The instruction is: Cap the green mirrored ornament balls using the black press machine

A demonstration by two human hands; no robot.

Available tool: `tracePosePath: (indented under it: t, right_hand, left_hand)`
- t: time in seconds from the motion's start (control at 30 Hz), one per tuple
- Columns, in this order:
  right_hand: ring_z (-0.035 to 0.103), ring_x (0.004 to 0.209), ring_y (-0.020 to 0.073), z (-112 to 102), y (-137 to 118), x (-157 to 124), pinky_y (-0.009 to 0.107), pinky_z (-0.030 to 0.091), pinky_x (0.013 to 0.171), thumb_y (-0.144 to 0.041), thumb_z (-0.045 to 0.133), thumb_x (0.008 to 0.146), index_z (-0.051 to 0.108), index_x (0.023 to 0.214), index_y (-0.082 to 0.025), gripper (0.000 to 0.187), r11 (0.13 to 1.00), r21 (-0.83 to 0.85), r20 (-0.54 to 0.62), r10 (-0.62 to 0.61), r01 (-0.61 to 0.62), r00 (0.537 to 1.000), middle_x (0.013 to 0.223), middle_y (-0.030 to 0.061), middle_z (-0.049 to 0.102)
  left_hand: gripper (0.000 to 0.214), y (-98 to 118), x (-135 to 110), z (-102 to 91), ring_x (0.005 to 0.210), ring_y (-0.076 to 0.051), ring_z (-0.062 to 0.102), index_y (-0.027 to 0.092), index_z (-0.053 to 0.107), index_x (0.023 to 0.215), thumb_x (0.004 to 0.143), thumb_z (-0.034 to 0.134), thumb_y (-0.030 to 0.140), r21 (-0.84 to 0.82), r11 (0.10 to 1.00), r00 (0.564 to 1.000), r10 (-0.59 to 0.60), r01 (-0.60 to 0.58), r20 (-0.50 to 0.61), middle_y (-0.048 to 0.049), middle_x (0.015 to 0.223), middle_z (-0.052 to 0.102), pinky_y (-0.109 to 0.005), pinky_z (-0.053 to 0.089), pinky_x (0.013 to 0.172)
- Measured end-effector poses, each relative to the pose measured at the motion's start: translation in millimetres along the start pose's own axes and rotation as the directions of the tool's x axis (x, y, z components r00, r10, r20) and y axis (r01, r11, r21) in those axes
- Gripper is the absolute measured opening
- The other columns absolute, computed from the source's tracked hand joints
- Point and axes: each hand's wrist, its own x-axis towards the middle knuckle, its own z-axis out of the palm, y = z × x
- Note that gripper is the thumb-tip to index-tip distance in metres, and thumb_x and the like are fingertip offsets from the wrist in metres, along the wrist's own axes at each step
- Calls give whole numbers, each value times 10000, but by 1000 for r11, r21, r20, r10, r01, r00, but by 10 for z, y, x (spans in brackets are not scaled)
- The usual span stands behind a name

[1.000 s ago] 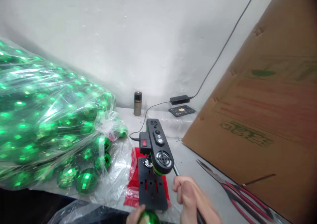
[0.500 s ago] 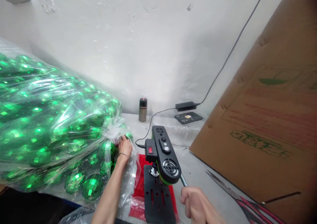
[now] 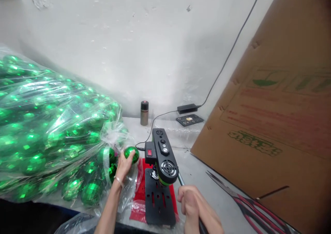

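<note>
My left hand [image 3: 125, 163] has its fingers and thumb around a shiny green faceted bauble [image 3: 131, 154], just outside the mouth of a clear plastic bag [image 3: 58, 92] full of similar baubles. Right of it stands a black device [image 3: 165, 154] with round grilles, buttons and a red switch, mounted over a slotted black base plate [image 3: 159, 203]. My right hand [image 3: 196, 206] is closed around a thin metal rod [image 3: 181, 178] beside the device; a black end shows below the fist. Whether the rod joins the device cannot be made out.
A red sheet [image 3: 137, 206] lies beneath the base plate. Farther back are a small bottle [image 3: 144, 113], a black power adapter [image 3: 187, 108] with cables and a flat black case [image 3: 189, 119]. At right, a red-handled tool with pointed jaws [image 3: 224, 187] lies by a large cardboard box [image 3: 271, 99].
My left hand has come out of the bag's mouth and now shows a green bauble in its fingers. My right hand stays on the rod. The whole view has shifted slightly.
</note>
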Motion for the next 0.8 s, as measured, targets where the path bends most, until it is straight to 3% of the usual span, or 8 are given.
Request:
tracePosePath:
  t: [0.07, 0.13, 0.23, 0.3, 0.37, 0.43, 0.67, 0.8]
  right_hand:
    - [519, 504, 100, -28, 39, 9, 260, 388, 499, -108, 521, 1100, 532, 773, -219, 347, 998, 11, 48, -60, 60, 997, 668, -14, 565]
    - [550, 536, 97, -59, 80, 26, 241, 406, 512, -55, 505, 1082, 535, 799, -220, 330, 990, 26, 100, -140, 138, 985, 695, -13, 582]
    - [577, 568, 96, -81, 86, 71, 228, 432, 535, -30, 491, 1069, 537, 812, -224, 325, 984, 20, 130, -178, 177, 975, 702, -18, 586]
    - [571, 565, 96, -76, 40, 117, 227, 436, 540, -38, 488, 1072, 529, 795, -225, 337, 986, 19, 119, -169, 168, 978, 679, -26, 571]
    - [555, 555, 92, -61, -26, 174, 223, 431, 539, -55, 487, 1082, 508, 763, -227, 363, 986, 25, 109, -169, 168, 979, 651, -35, 550]
    - [529, 544, 82, -46, -86, 229, 212, 420, 534, -82, 491, 1097, 484, 737, -226, 388, 988, 17, 110, -155, 154, 982, 630, -46, 524]
    - [495, 526, 74, -46, -147, 271, 208, 414, 516, -122, 494, 1118, 497, 732, -224, 400, 992, -20, 111, -123, 126, 986, 625, -53, 496]
    - [498, 522, 73, -48, -135, 250, 209, 411, 515, -111, 492, 1113, 495, 730, -225, 399, 991, -23, 116, -128, 132, 985, 625, -55, 500]
  left_hand:
    - [750, -79, -307, -70, 1126, -345, 802, 178, 619, 1439, 1012, 488, 781, -183, 977, 991, -92, 110, 102, -207, 1346, 771, -435, 670, 857]
    - [809, -150, -583, -134, 999, -326, 821, 158, 686, 1326, 980, 447, 849, -402, 870, 944, -181, 285, 276, -201, 1190, 812, -413, 673, 788]
    - [785, -255, -869, -206, 987, -312, 819, 178, 739, 1224, 878, 662, 878, -631, 572, 838, -218, 525, 500, -171, 1098, 828, -348, 650, 728]
    - [653, -336, -988, -224, 930, -277, 817, 199, 753, 1151, 804, 877, 738, -668, 467, 809, -239, 580, 537, -132, 1061, 837, -293, 621, 667]
    - [551, -418, -1077, -208, 803, -216, 799, 196, 754, 1049, 703, 1032, 523, -666, 454, 805, -287, 592, 519, -86, 976, 841, -246, 592, 613]
    - [542, -486, -1147, -162, 683, -176, 765, 181, 753, 965, 631, 1077, 459, -647, 466, 797, -325, 603, 509, -54, 856, 827, -232, 578, 575]
    - [710, -542, -1273, 65, 693, -217, 787, 202, 781, 1018, 642, 936, 784, -665, 534, 853, -335, 522, 400, -34, 818, 838, -290, 595, 611]
    - [775, -559, -1300, 99, 896, -295, 821, 184, 777, 1073, 714, 816, 870, -585, 683, 897, -285, 437, 338, -90, 950, 857, -348, 627, 715]
